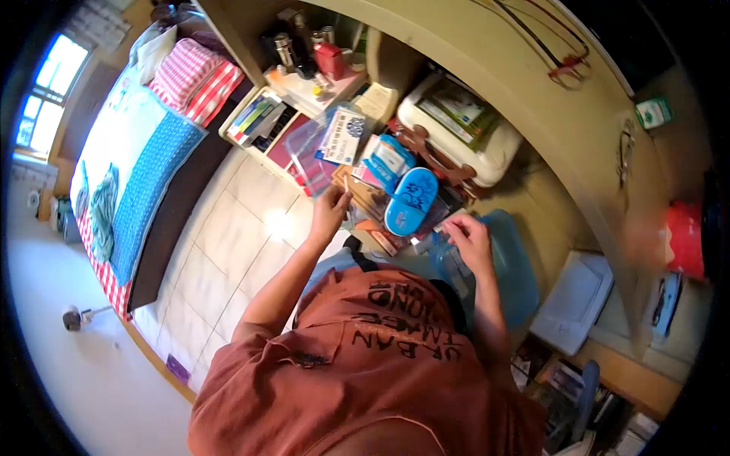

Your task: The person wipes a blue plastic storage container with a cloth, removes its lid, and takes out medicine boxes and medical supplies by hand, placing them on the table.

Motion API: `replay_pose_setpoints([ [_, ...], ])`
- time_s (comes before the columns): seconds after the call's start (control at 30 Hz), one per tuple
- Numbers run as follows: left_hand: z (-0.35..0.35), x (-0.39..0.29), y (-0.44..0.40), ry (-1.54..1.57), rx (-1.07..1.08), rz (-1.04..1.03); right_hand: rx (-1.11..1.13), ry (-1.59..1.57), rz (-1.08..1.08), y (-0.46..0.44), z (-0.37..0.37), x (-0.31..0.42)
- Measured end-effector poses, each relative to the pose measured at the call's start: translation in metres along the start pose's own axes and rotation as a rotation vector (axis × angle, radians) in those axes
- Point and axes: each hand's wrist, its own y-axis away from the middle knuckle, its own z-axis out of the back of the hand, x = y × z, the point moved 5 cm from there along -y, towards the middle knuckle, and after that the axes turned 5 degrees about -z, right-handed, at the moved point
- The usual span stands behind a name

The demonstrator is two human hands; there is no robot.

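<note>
My left hand (330, 213) is closed in a pinch at the near edge of a pile of small goods. A thin pale piece sticks up by its fingertips; I cannot make out what the fingers hold. Just right of the pile, my right hand (469, 237) is also pinched, above a translucent blue plastic bin (515, 266). Whatever it grips is too small to name. Between the hands lies a bright blue oval case (411, 201) with dark drawings. Behind it are a blue-and-white packet (388, 161) and a white box with dark print (342, 137), beside a clear plastic container (306, 150).
A white lidded box (456, 114) stands behind the pile, with a brown strap (426, 148) along it. Bottles and a red box (328, 61) fill the shelf at the back. An open drawer (262, 121) holds books, and a bed (152, 167) stands at left.
</note>
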Motion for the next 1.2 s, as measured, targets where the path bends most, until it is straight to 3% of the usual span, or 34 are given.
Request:
replay_pose_setpoints([
  [0.2, 0.067, 0.085, -0.027, -0.166, -0.268, 0.031, -0.029, 0.05, -0.082, 0.007, 0.003, -0.015],
  [0.33, 0.089, 0.104, -0.081, -0.576, -0.382, 0.001, -0.056, 0.064, -0.093, 0.012, 0.002, -0.008],
  [0.43, 0.081, 0.053, -0.09, -0.647, -0.377, -0.032, -0.078, 0.058, -0.117, 0.016, 0.004, -0.01],
  [0.7, 0.095, 0.1, -0.112, -0.612, -0.285, -0.046, -0.154, 0.086, -0.107, 0.031, 0.008, -0.021],
  [0.77, 0.09, 0.068, -0.101, -0.611, -0.26, -0.06, -0.181, 0.082, -0.131, 0.041, 0.014, -0.025],
  [0.9, 0.096, 0.072, -0.102, -0.689, -0.271, -0.153, -0.303, 0.106, -0.146, 0.058, 0.041, -0.056],
  [0.97, 0.1, 0.087, -0.109, -0.554, -0.21, -0.047, -0.386, 0.092, -0.2, 0.069, 0.054, -0.061],
  [1.2, 0.112, 0.089, -0.115, -0.738, -0.209, -0.128, -0.437, 0.053, -0.282, 0.102, 0.062, -0.09],
])
